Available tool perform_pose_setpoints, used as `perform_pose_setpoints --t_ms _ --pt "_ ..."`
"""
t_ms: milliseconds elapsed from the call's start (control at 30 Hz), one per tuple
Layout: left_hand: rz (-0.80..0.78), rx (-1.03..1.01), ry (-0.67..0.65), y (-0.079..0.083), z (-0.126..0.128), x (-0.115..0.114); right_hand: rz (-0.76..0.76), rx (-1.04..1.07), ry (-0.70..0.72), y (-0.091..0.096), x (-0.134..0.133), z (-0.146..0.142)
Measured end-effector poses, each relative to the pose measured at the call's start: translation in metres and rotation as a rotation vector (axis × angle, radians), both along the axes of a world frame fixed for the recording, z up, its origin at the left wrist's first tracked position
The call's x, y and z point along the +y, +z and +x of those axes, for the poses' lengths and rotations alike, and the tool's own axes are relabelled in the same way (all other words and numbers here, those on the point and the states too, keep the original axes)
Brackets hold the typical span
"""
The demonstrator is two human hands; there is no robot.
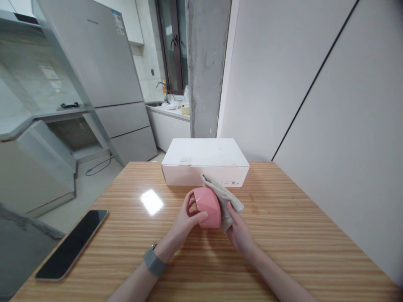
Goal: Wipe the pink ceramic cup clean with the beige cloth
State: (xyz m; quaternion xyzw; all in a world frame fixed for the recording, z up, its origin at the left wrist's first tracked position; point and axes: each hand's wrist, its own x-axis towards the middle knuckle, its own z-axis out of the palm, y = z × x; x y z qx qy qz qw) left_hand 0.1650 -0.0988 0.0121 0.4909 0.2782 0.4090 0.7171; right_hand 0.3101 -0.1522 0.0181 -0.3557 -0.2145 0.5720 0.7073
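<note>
A pink faceted mug [208, 206] lies on its side just above the wooden table [283, 235], at its middle. My left hand [185, 220] grips the mug by its handle side, thumb across the body; a grey watch sits on that wrist. My right hand [239, 226] holds a beige cloth [225, 197] pressed against the mug's right side. The cloth drapes over the mug's top and hangs past my fingers.
A white flat box [204, 161] lies at the table's far edge, right behind the mug. A black phone [74, 243] rests face up near the left edge. A grey fridge [103, 71], a concrete pillar [208, 67] and a kitchen counter stand beyond.
</note>
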Motion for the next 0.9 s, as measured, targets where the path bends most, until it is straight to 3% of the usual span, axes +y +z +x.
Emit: perform_pose_setpoints --t_ms 133,267,467,600,767,900 --pt "-0.023 0.111 -0.111 0.002 -0.001 -0.002 -0.050 0.026 0.009 0.001 0.000 0.001" --pt "0.006 0.158 -0.140 0.007 -0.002 -0.003 -0.038 0.040 0.059 0.006 -0.001 0.001" --pt "0.132 0.139 -0.039 0.000 -0.001 0.001 -0.014 0.030 0.051 0.003 -0.001 -0.001" --pt "0.035 0.121 -0.001 -0.004 -0.001 0.003 -0.003 -0.011 0.028 -0.001 -0.004 -0.001" --pt "-0.082 0.030 0.067 0.005 0.001 -0.002 0.032 -0.076 0.019 -0.004 -0.005 0.000" --pt "-0.082 0.028 0.016 0.008 0.002 -0.005 -0.002 -0.071 0.030 -0.001 -0.004 0.001"
